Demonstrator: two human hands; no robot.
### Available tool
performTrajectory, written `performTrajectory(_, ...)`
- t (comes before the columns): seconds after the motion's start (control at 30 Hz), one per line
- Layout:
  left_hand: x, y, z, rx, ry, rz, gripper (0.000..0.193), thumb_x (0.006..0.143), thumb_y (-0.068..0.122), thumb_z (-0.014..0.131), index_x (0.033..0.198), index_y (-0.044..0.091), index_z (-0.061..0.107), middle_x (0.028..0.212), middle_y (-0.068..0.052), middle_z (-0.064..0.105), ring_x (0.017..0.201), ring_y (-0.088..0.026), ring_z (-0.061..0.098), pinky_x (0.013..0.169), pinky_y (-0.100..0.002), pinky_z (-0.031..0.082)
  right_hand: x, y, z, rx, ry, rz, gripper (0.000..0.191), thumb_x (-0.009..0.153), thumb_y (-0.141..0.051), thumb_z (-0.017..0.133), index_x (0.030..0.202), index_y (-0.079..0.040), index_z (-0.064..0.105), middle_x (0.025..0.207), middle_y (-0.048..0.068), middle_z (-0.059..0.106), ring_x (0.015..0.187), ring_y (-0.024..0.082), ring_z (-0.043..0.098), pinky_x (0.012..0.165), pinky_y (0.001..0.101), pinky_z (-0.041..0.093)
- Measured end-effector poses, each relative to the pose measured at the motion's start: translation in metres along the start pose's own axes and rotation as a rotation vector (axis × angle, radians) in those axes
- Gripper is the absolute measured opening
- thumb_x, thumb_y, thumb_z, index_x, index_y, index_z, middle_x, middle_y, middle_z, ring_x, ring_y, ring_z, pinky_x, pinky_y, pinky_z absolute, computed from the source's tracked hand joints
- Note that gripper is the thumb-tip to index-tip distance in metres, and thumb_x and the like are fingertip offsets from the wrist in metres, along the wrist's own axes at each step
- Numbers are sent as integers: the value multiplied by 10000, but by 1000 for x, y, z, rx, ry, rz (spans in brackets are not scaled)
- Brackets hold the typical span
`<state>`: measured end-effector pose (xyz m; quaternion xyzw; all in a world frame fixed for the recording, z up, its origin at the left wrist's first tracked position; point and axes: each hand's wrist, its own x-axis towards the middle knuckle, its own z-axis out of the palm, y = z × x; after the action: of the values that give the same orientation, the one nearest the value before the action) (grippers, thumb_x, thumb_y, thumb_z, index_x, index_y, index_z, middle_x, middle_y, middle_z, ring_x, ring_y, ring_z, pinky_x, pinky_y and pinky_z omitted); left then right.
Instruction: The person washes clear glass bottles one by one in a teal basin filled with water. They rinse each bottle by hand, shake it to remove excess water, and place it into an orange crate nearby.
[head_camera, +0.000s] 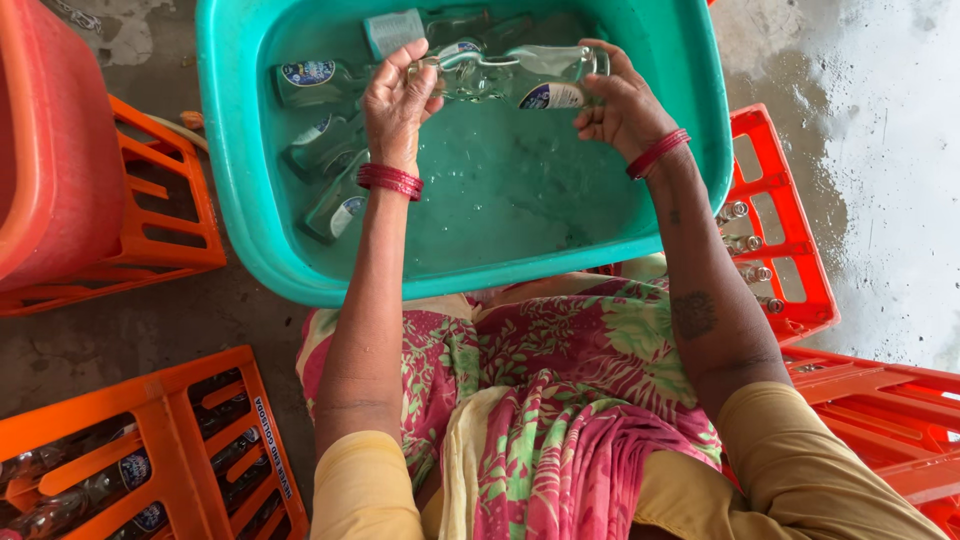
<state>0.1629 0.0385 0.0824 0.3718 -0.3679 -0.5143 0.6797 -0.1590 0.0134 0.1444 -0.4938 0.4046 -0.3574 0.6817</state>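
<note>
A: What do the hands hold?

B: Both grip one clear glass bottle with a blue label (520, 78), lying sideways above the water in the teal plastic tub (230, 150). The left hand (400, 100) pinches the neck end; the right hand (625, 105) wraps the base, near the tub's far right wall.

A: Any room around it?

B: Open water below and towards the near rim. More submerged glass bottles (325, 150) crowd the left side. Orange plastic crates (170, 440) stand close on both sides of the tub
</note>
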Motion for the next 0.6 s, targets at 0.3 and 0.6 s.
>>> performTrajectory(0.3, -4, -5, 8, -56, -1, -120, 287, 1043, 149, 635, 1315, 65, 672, 1100, -38, 743, 929, -134, 762, 792, -274, 660, -8, -19, 21, -177, 200, -270, 647, 1018, -404, 745, 1538, -121, 485, 1087, 45, 709, 685, 51, 624, 626, 211, 559)
performTrajectory(0.6, -6, -7, 11, -106, -7, -155, 264, 1024, 129, 655, 1279, 62, 682, 1082, -46, 745, 926, -138, 758, 812, -292, 675, -14, -25, 28, -244, 252, -366, 661, 1005, -471, 776, 1504, -115, 529, 1073, 23, 678, 711, 49, 615, 630, 205, 527)
